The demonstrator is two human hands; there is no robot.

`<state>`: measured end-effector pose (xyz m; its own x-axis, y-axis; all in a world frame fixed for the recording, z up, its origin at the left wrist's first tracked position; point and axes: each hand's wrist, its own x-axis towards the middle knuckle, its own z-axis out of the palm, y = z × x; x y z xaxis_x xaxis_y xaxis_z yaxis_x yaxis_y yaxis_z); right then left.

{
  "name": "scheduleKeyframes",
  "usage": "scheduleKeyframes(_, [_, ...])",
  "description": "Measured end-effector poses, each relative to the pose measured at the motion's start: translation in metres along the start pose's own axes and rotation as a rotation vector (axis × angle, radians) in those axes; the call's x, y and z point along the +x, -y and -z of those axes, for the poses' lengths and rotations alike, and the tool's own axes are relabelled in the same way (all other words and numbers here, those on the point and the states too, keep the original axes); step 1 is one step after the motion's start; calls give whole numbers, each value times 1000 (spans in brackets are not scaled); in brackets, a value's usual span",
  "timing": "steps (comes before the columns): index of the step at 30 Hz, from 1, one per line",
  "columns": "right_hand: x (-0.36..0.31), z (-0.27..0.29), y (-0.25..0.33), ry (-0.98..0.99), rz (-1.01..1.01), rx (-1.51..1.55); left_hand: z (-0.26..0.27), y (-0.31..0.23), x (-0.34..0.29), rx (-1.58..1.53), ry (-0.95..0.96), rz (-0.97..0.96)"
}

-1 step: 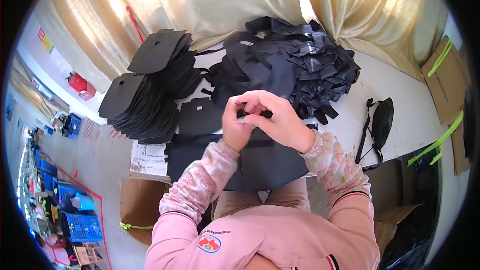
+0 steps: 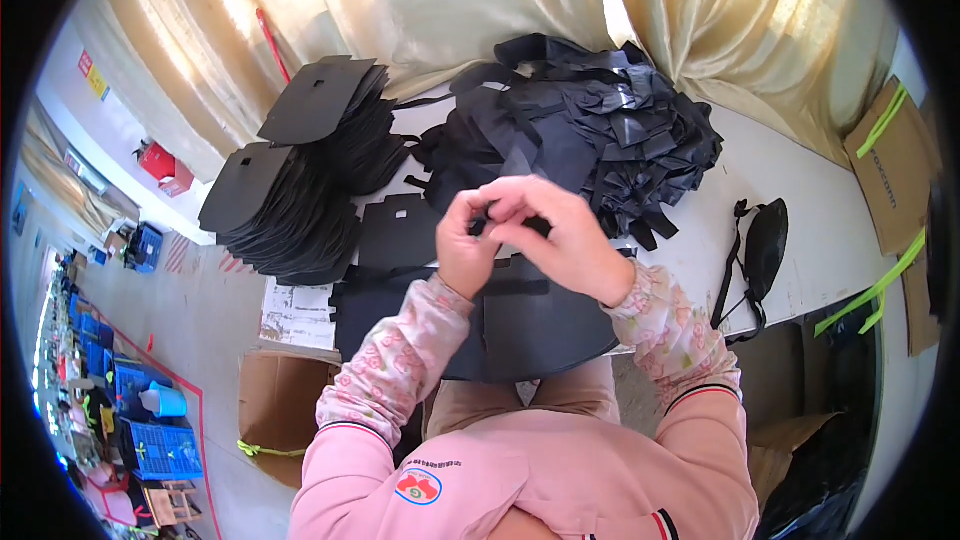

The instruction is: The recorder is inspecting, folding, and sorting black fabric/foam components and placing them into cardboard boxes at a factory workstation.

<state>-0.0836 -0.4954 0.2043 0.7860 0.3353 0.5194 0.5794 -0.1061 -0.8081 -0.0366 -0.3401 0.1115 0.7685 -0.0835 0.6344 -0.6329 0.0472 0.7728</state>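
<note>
My left hand (image 2: 467, 248) and my right hand (image 2: 570, 245) meet above the table's near edge, with thumbs and fingers curled in toward each other. Both are closed, fingertips nearly touching; whatever they pinch is too small or hidden to name. A thin greyish strip (image 2: 521, 156) shows just beyond the fingers; I cannot tell whether they hold it. Under my hands lies a flat black panel (image 2: 545, 330) with a rounded near edge, hanging over the table edge. Another black sheet with a small slot (image 2: 392, 228) lies left of my left hand.
Stacks of black slotted sheets (image 2: 245, 190) stand at the left. A heap of black fabric pieces and straps (image 2: 590, 130) covers the table's far middle. A black strapped pouch (image 2: 765, 248) lies at the right on the white table (image 2: 740, 150). Cardboard boxes (image 2: 280, 405) stand below.
My hands have shifted very slightly up and left, and my left fingers have turned a little. The greyish strip beyond them shows more plainly now.
</note>
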Motion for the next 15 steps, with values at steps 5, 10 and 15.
scheduleKeyframes(5, [11,24,6,-142,281,-477,41,-45,20,-320,10,180])
scheduleKeyframes(10, [7,3,17,65,297,-497,53,-67,31,-599,11,170])
scheduleKeyframes(15, [6,-4,23,190,296,-550,59,-74,40,-711,-22,172])
